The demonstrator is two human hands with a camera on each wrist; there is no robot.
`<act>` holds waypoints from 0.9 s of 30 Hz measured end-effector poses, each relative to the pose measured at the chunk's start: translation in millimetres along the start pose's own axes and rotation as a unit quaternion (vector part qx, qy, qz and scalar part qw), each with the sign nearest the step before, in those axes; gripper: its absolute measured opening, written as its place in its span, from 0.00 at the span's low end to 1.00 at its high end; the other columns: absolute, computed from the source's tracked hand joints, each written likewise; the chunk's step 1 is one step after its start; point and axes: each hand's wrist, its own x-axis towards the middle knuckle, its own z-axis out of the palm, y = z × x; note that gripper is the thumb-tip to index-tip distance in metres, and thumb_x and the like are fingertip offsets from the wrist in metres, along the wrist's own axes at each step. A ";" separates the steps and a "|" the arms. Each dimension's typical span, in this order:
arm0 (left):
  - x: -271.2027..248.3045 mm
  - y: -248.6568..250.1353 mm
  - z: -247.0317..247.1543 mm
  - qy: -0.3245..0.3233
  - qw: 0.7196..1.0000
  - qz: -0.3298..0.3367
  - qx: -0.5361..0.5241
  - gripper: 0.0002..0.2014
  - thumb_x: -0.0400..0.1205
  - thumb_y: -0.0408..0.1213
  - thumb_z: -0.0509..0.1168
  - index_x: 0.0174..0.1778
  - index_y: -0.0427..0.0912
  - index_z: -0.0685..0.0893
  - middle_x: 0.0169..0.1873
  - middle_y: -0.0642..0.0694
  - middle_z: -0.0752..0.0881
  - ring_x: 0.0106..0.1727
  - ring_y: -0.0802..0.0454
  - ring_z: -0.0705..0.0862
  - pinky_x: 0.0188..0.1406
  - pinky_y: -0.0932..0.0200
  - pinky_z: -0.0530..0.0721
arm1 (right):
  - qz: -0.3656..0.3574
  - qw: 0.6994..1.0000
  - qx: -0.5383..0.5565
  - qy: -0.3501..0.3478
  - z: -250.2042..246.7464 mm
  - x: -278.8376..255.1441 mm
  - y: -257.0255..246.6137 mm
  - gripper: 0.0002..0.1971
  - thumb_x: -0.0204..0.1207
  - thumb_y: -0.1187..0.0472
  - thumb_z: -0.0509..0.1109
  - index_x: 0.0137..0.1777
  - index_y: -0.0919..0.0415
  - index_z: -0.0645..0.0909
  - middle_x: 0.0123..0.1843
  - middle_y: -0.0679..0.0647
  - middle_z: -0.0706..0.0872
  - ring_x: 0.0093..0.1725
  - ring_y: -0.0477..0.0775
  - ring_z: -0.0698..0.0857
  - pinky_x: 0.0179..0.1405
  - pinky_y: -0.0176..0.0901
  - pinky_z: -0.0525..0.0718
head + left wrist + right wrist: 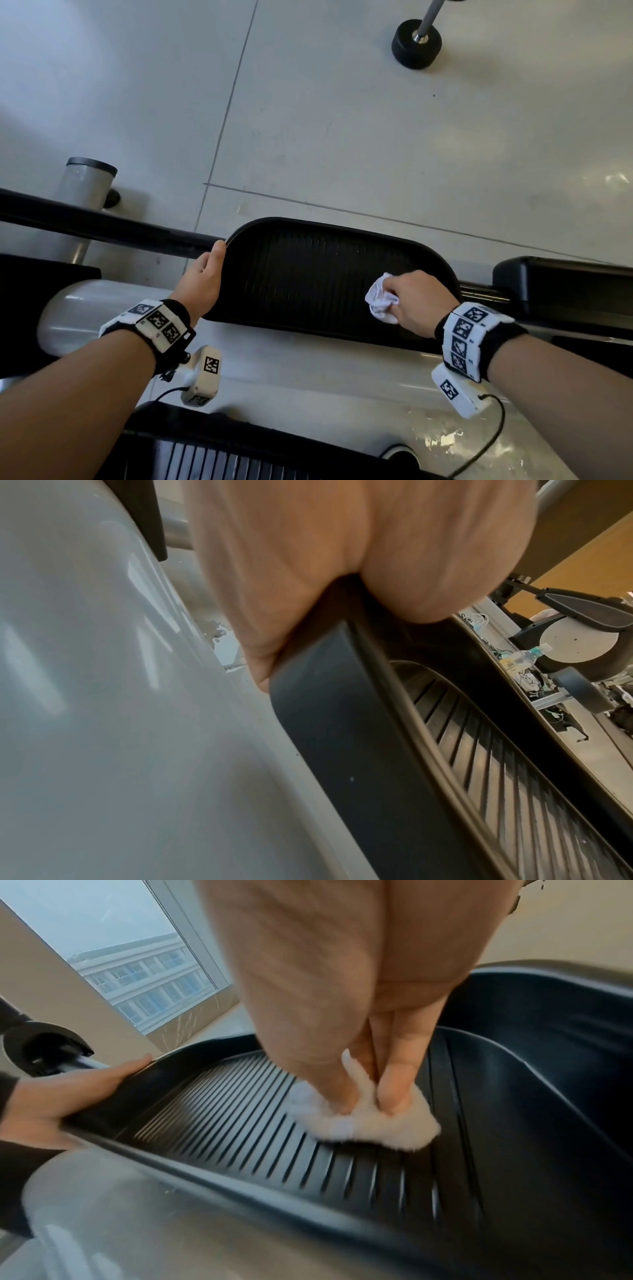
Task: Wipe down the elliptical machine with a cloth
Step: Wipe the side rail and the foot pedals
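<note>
Grey floor tiles fill the upper half of the head view, with a black rubber foot on a metal rod (416, 44) at the upper right. Below centre lies the black ribbed pedal (308, 274) of the elliptical machine, above its pale grey housing (308, 363). My left hand (205, 274) curls over the pedal's left rim, steadying it. My right hand (419, 301) bunches the white cloth (382, 301) and presses it onto the ribs at the pedal's right side.

From the left wrist, I see my palm and thumb wrapped around the dark pedal rim (342, 723), housing at the left, ribs running to the lower right; another machine (582, 631) stands at the far right.

From the right wrist, my fingers (394, 1085) pinch the cloth (363, 1123) down onto the ribbed tread, right of centre, with the window (137, 961) at the upper left. Blur suggests I am mid-stroke.

I judge the job partly done at most: this pedal is under the cloth now, but I cannot tell which ribs are already clean. A second pedal (212, 459) at the bottom of the head view, the black bar (102, 222) at left and the housing probably remain
</note>
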 end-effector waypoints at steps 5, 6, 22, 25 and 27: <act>0.1 -1.0 -0.3 0.004 1.000 -0.001 0.001 0.45 0.74 0.82 0.49 0.68 0.49 0.86 0.60 0.46 0.92 0.64 0.49 0.89 0.75 0.38 0.82 | -0.015 0.991 0.044 0.124 -28.9 30.1 -5.1 0.05 0.82 0.56 0.66 0.46 0.57 0.77 0.45 0.53 0.87 0.46 0.59 0.85 0.43 0.47 0.77; 0.0 -0.7 -0.3 0.004 1.000 -0.001 0.003 0.46 0.74 0.83 0.49 0.68 0.49 0.86 0.60 0.46 0.92 0.65 0.48 0.89 0.75 0.38 0.82 | -0.028 0.989 0.051 0.138 -33.7 36.4 -11.3 0.07 0.82 0.56 0.66 0.44 0.57 0.79 0.42 0.52 0.86 0.44 0.58 0.84 0.41 0.47 0.75; 0.8 -1.9 1.0 0.021 1.000 0.009 0.019 0.43 0.75 0.83 0.48 0.61 0.50 0.88 0.54 0.45 0.93 0.58 0.50 0.91 0.68 0.41 0.86 | -0.092 0.994 0.067 0.004 12.9 25.8 -56.6 0.07 0.75 0.54 0.73 0.53 0.46 0.84 0.46 0.49 0.88 0.45 0.54 0.87 0.43 0.44 0.86; 1.0 -3.1 1.2 0.026 0.999 0.008 0.023 0.44 0.75 0.83 0.48 0.59 0.49 0.88 0.54 0.41 0.93 0.57 0.46 0.91 0.64 0.44 0.88 | -0.094 0.994 0.050 0.001 14.0 28.9 -59.8 0.05 0.75 0.54 0.73 0.48 0.44 0.82 0.43 0.49 0.86 0.44 0.54 0.86 0.44 0.48 0.89; 1.0 -3.0 1.5 0.027 0.999 0.009 0.023 0.44 0.75 0.83 0.48 0.60 0.48 0.88 0.56 0.40 0.92 0.58 0.45 0.91 0.64 0.45 0.88 | -0.092 0.995 0.040 0.000 9.2 33.6 -59.0 0.05 0.74 0.55 0.73 0.47 0.43 0.81 0.42 0.48 0.85 0.44 0.55 0.86 0.44 0.49 0.90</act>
